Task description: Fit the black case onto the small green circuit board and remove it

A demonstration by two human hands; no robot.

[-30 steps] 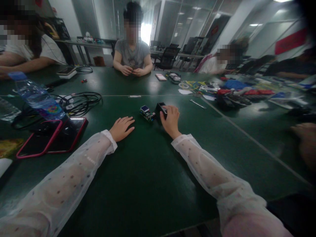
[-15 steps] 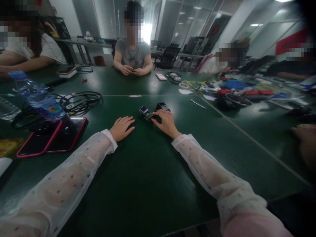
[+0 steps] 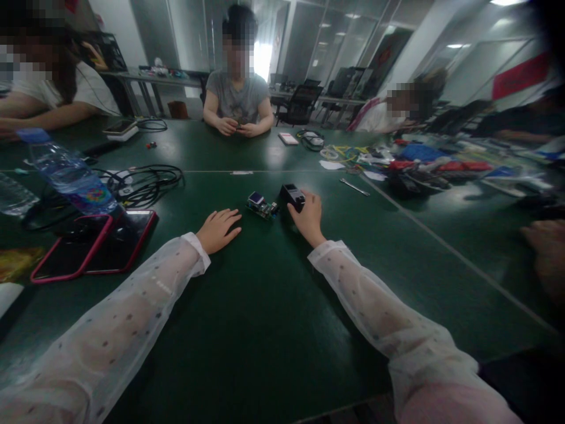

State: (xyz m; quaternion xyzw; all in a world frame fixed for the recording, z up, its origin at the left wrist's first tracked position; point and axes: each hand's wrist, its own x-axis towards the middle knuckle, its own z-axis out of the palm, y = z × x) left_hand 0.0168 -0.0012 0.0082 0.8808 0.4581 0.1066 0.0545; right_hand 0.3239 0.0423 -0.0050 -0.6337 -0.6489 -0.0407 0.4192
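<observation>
My left hand point(image 3: 219, 228) lies flat on the green table, fingers stretched out and holding nothing. Just right of its fingertips is a small circuit board point(image 3: 263, 208) with a little square screen at its left end. No hand touches the board. A small black box point(image 3: 291, 193) with a grey marked top stands to the right of the board. My right hand point(image 3: 309, 213) has thumb and fingers around the near right end of this box; the fingers partly cover that end.
To the left are two red-edged phones point(image 3: 136, 240), a tilted water bottle point(image 3: 73, 174) and coiled black cables point(image 3: 154, 181). A wrench point(image 3: 354, 187) lies right of the box. Tangled wires and parts point(image 3: 424, 162) fill the far right. A person point(image 3: 238, 97) sits opposite.
My right hand has left the circuit board and moved right to the black box, closing around it. The board is now fully uncovered. My left hand has stayed in place.
</observation>
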